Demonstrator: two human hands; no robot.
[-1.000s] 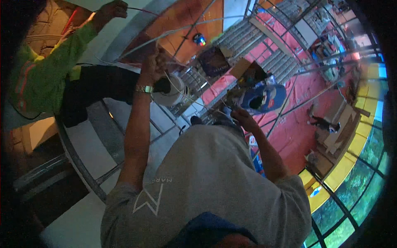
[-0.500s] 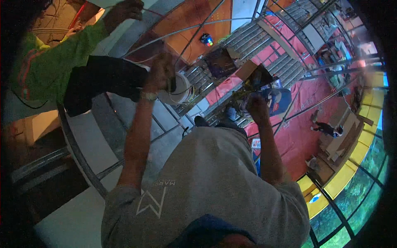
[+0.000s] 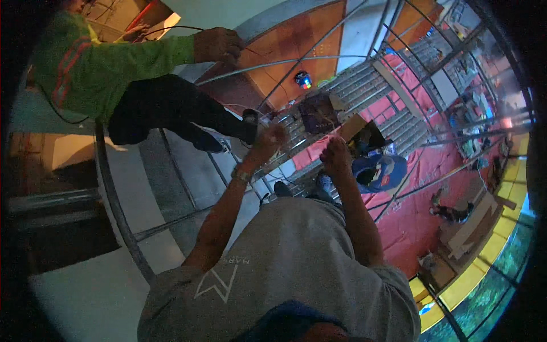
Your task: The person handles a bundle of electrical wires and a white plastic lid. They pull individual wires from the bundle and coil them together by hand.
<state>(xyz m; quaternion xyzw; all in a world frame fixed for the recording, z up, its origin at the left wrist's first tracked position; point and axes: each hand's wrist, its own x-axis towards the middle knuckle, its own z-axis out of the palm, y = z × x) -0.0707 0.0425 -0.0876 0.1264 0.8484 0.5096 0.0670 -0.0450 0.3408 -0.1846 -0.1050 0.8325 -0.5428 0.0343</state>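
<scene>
My left hand, with a metal watch at the wrist, is raised in the middle, curled and blurred, with a thin pale cable near it. My right hand is closed on the same kind of cable, a short way to the right and apart from my left. Below the hands I see a dark box, an open cardboard box and a blue bag or container. A co-worker's hand, on a green-sleeved arm, is at upper left near a dark cable.
Metal scaffold bars cross the view over metal planks and pink sheeting. The co-worker's dark-clad legs are beside me at left. An orange panel stands behind; a yellow edge and cardboard scraps are at right.
My left hand has moved right and down, closer to my right hand, which has risen slightly. The co-worker's hand has moved right and lower, and the view has shifted.
</scene>
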